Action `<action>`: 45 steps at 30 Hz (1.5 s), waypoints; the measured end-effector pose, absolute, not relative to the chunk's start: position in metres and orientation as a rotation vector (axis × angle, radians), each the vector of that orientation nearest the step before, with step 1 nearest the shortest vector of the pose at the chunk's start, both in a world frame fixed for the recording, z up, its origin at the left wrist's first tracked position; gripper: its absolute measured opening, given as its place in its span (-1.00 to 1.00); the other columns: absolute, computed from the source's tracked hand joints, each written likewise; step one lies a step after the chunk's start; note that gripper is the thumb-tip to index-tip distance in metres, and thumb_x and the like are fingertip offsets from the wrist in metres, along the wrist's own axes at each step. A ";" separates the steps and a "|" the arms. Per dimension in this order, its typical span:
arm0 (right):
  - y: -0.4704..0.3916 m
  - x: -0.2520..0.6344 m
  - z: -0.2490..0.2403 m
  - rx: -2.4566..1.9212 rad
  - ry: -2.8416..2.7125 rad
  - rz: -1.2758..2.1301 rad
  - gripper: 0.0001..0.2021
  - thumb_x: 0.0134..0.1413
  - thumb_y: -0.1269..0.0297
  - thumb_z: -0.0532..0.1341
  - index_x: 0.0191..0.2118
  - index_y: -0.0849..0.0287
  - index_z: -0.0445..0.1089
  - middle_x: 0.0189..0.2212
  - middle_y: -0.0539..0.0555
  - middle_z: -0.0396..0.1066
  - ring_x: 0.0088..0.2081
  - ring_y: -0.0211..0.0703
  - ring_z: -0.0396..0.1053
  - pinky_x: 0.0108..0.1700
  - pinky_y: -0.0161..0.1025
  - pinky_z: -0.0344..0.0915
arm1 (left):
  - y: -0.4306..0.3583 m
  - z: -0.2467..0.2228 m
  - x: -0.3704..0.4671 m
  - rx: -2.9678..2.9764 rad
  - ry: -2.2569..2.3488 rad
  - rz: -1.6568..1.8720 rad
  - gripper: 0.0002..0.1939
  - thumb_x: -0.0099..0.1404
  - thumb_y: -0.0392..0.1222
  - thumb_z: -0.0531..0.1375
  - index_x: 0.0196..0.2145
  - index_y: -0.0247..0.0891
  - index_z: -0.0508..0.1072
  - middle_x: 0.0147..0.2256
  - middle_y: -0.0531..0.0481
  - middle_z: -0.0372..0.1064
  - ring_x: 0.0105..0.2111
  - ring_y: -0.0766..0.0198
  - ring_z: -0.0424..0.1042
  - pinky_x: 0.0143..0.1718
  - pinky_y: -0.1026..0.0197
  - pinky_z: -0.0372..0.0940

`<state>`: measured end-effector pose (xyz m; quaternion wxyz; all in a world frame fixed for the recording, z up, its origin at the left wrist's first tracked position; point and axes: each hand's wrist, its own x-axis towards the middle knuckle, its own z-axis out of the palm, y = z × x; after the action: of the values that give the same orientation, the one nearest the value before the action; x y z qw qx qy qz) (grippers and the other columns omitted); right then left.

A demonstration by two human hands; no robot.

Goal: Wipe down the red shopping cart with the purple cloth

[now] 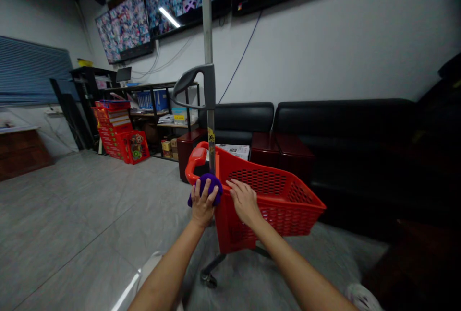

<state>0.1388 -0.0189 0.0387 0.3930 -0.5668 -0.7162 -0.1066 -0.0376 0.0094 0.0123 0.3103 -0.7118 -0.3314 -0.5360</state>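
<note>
A red plastic shopping cart stands in front of me, its basket pierced with rows of holes. Against its handle end, my left hand presses a purple cloth, the fingers spread over it. My right hand rests on the near top rim of the basket, fingers stretched out and nothing in them. The cart's red handle curves up just above the cloth. A metal pole with a grey loop grip rises beside the handle; its lower end is hidden behind the cloth.
Black sofas with dark red wooden armrests line the wall behind the cart. Red boxes are stacked at the left near a shelf with blue folders. Screens hang high on the wall. A caster shows under the cart.
</note>
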 end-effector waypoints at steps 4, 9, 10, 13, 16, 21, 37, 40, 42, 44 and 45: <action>-0.013 0.149 0.100 -1.223 -1.938 -0.682 -0.54 0.37 0.16 -0.07 0.32 -0.05 0.12 0.32 0.05 0.11 0.29 -0.05 0.06 0.18 -0.03 0.03 | 0.013 0.039 -0.055 -1.894 -0.809 -1.312 -0.49 0.27 -0.38 0.16 0.16 -0.09 0.34 0.31 -0.08 0.11 0.38 0.04 -0.13 0.28 -0.11 0.00; 0.007 0.149 0.183 -0.924 -2.059 -1.049 -0.46 0.34 0.12 0.00 0.38 -0.08 -0.05 0.35 0.01 0.05 0.36 -0.08 -0.06 0.25 -0.08 -0.10 | 0.009 0.069 -0.060 -1.888 -0.765 -1.153 -0.58 0.35 -0.32 0.08 0.12 -0.05 0.40 0.29 0.03 0.13 0.39 0.10 -0.15 0.32 -0.06 -0.13; 0.012 0.149 0.195 -0.870 -2.087 -1.096 -0.45 0.34 0.11 0.01 0.38 -0.09 -0.06 0.35 -0.01 0.05 0.37 -0.10 -0.08 0.26 -0.09 -0.14 | 0.008 0.072 -0.061 -1.902 -0.718 -1.097 -0.59 0.36 -0.31 0.07 0.11 -0.02 0.41 0.30 0.09 0.13 0.39 0.12 -0.16 0.33 -0.04 -0.16; 0.024 0.149 0.221 -0.724 -2.200 -1.183 -0.43 0.34 0.08 0.01 0.39 -0.10 -0.12 0.36 -0.04 0.02 0.37 -0.13 -0.10 0.30 -0.09 -0.25 | 0.011 0.088 -0.064 -1.928 -0.643 -1.009 -0.61 0.37 -0.28 0.07 0.09 0.02 0.42 0.30 0.14 0.13 0.38 0.14 -0.13 0.34 -0.02 -0.19; 0.031 0.151 0.241 -0.686 -2.288 -1.165 -0.44 0.35 0.06 -0.01 0.39 -0.13 -0.13 0.36 -0.06 0.01 0.38 -0.13 -0.09 0.32 -0.07 -0.31 | 0.019 0.114 -0.068 -1.908 -0.659 -1.073 -0.61 0.37 -0.25 0.09 0.11 0.01 0.40 0.28 0.08 0.16 0.37 0.10 -0.09 0.32 -0.04 -0.12; 0.033 0.153 0.268 -0.777 -2.413 -0.988 -0.48 0.34 0.04 0.00 0.36 -0.19 -0.03 0.34 -0.09 0.05 0.37 -0.07 -0.04 0.33 -0.01 -0.23 | 0.024 0.140 -0.073 -2.048 -0.511 -0.934 -0.67 0.37 -0.23 0.12 0.03 0.07 0.44 0.26 0.15 0.21 0.34 0.17 0.00 0.31 0.00 -0.06; 0.035 0.167 0.347 -0.628 -2.575 -1.004 -0.46 0.31 0.09 0.07 0.35 -0.20 -0.01 0.35 -0.17 0.02 0.35 -0.15 -0.01 0.34 -0.05 -0.15 | 0.049 0.215 -0.084 -2.086 -0.253 -0.800 -0.75 0.39 -0.21 0.11 -0.04 0.04 0.46 0.26 0.13 0.20 0.33 0.23 0.03 0.34 0.01 -0.12; 0.040 0.164 0.359 -0.616 -2.576 -1.027 -0.45 0.30 0.08 0.07 0.35 -0.19 -0.03 0.34 -0.17 0.04 0.35 -0.14 -0.01 0.34 -0.04 -0.15 | 0.055 0.240 -0.089 -1.980 -0.334 -0.916 -0.71 0.37 -0.25 0.11 0.00 0.04 0.43 0.24 0.11 0.24 0.33 0.24 0.03 0.34 0.01 -0.14; 0.044 0.161 0.367 -0.584 -2.528 -1.072 -0.44 0.31 0.07 0.06 0.37 -0.18 -0.06 0.35 -0.16 0.03 0.35 -0.13 0.00 0.34 -0.04 -0.14 | 0.057 0.255 -0.090 -1.938 -0.346 -0.958 -0.71 0.37 -0.25 0.12 -0.01 0.06 0.43 0.24 0.11 0.25 0.33 0.25 0.04 0.34 0.01 -0.15; 0.048 0.159 0.374 -0.539 -2.488 -1.127 -0.43 0.32 0.07 0.05 0.38 -0.16 -0.10 0.36 -0.14 0.00 0.35 -0.12 0.00 0.33 -0.04 -0.14 | 0.056 0.266 -0.089 -1.949 -0.287 -0.888 -0.74 0.39 -0.21 0.11 -0.03 0.08 0.44 0.24 0.16 0.24 0.32 0.28 0.07 0.34 0.04 -0.14; 0.049 0.158 0.378 -0.514 -2.478 -1.153 -0.43 0.32 0.07 0.04 0.38 -0.16 -0.11 0.36 -0.14 -0.01 0.35 -0.12 0.00 0.32 -0.04 -0.13 | 0.055 0.272 -0.089 -1.958 -0.260 -0.830 -0.75 0.39 -0.20 0.10 -0.04 0.09 0.44 0.24 0.18 0.23 0.31 0.30 0.09 0.33 0.06 -0.12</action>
<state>0.1576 0.0491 0.3776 0.1795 -0.1819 -0.8766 -0.4078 -0.0886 0.0553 0.2715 0.4791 -0.8021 -0.1066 -0.3401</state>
